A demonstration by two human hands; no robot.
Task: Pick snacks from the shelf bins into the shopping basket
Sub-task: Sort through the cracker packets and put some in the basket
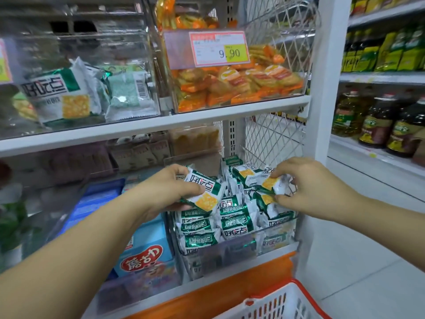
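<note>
Left hand (pixel 169 188) grips one green-white snack packet (pixel 205 192). Right hand (pixel 309 187) pinches a second packet (pixel 273 183) over one clear bin (pixel 230 252). One white basket (pixel 273 303) sits below.

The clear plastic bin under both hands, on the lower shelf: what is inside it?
Small green-and-white snack packets fill the clear plastic bin. The left hand grips one packet; the right hand pinches a second packet. Lower layers and the bottom are covered.
</note>
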